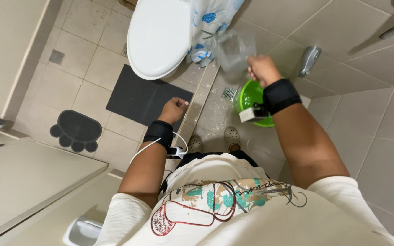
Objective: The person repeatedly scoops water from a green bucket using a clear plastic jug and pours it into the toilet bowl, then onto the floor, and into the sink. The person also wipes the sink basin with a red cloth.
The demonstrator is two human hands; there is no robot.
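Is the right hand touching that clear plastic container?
Touching. The head view shows the right hand closed around the edge of the clear plastic container, held above the green bucket.
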